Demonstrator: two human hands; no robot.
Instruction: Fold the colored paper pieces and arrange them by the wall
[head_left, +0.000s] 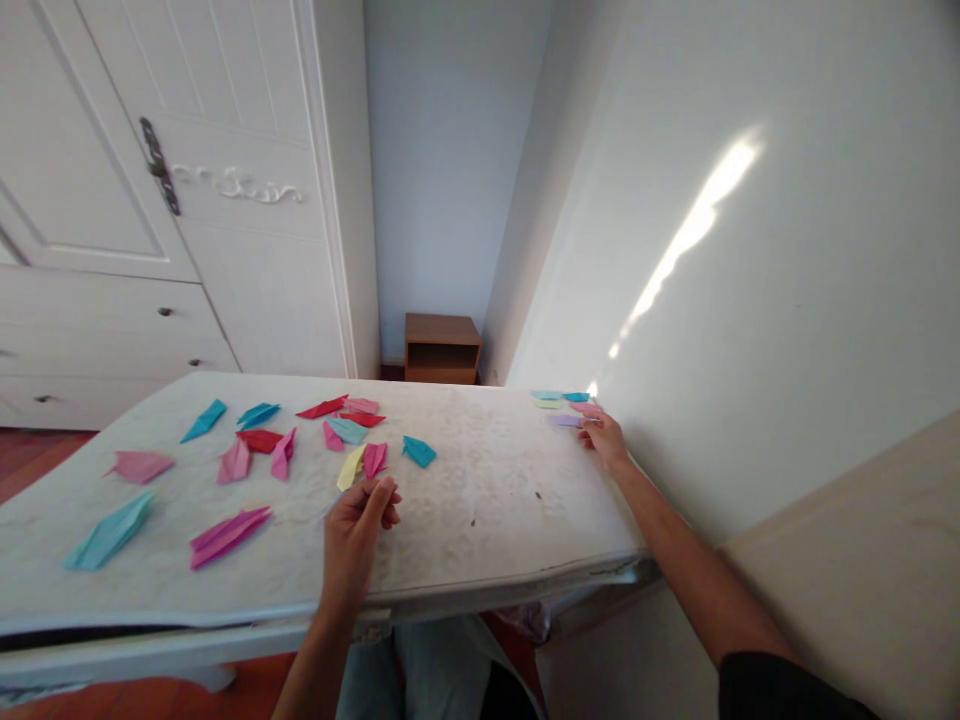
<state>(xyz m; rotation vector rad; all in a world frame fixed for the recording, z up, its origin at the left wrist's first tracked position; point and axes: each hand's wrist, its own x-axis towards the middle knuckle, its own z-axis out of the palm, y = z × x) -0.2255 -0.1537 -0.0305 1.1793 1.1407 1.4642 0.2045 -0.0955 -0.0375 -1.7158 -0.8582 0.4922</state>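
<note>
R hand [604, 440] fingers at lilac paper's [564, 421] right end, far right of worktop [465, 540]; can't tell if clamped or just touching. Prob. best: light pressure, no creasing, don't nudge pink piece [585, 407] behind. L hand [358, 515] fingers together, nr yellow paper [349, 468].

The right grip [602, 440] touched a lilac paper [565, 421] near the wall [810, 300] on the white worktop [487, 545]; the left grip [360, 510], curled, was near a yellow paper [351, 467] and a pink paper [374, 460].
</note>
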